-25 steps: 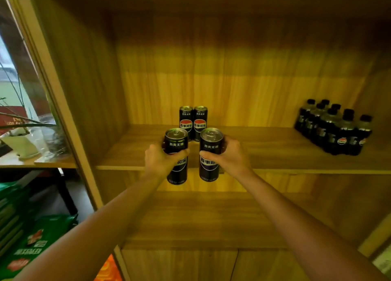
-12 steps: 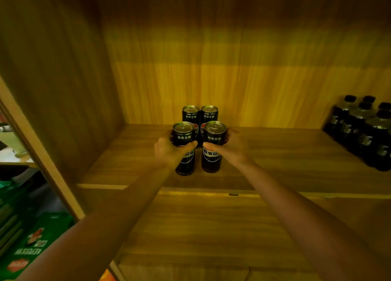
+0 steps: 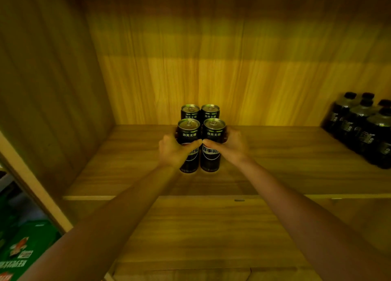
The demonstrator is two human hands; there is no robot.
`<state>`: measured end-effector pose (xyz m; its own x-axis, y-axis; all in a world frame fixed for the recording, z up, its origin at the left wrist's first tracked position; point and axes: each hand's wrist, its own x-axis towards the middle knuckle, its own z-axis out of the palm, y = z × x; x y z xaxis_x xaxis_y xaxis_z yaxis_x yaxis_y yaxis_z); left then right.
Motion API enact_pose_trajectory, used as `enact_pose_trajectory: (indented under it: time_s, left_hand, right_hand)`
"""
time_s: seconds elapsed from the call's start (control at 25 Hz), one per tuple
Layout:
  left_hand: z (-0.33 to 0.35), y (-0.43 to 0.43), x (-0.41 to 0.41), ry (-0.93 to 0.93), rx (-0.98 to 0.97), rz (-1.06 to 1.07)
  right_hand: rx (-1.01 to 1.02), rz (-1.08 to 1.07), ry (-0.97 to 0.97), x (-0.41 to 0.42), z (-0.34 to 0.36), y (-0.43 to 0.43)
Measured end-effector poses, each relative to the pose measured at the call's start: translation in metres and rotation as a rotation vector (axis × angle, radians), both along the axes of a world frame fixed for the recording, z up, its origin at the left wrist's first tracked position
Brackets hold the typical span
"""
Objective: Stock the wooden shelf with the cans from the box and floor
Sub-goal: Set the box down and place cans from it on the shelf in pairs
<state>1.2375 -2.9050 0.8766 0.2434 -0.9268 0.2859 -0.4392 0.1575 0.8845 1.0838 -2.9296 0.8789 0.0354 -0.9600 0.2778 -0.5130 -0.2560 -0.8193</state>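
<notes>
Since half a second ago both held cans moved deeper onto the wooden shelf (image 3: 275,175), now just in front of the back pair (image 3: 200,112). Bottles (image 3: 364,130) cut off at right edge. Left hand (image 3: 173,151) wraps left can (image 3: 189,145), right hand (image 3: 229,146) wraps right can (image 3: 212,145); thumbs nearly meet, arms outstretched. Whether bases touch the shelf is unclear.

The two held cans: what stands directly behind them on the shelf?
Two more black cans stand upright behind the left-hand can and right-hand can, near the shelf's back panel. Only their tops and upper labels show; the held cans cover the rest.
</notes>
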Motion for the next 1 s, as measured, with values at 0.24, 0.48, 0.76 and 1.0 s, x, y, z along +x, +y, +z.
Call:
enact_pose_trajectory:
  time_s: [0.24,0.48,0.76,1.0]
  left_hand:
    - [-0.038,0.005,0.018,-0.046,0.196,-0.213]
    - [-0.065,-0.002,0.024,-0.622,0.25,-0.075]
    - [-0.068,-0.019,0.018,-0.671,0.254,-0.042]
    - [-0.073,-0.034,0.019,-0.693,0.275,-0.038]
  right_hand:
    - [0.192,0.038,0.003,-0.006,-0.035,0.014]
    - [0.139,-0.075,0.417,-0.004,-0.062,0.01]
    - [0.069,-0.098,0.439,0.0,-0.07,-0.013]
    - [0.064,-0.155,0.526,0.004,-0.077,-0.025]
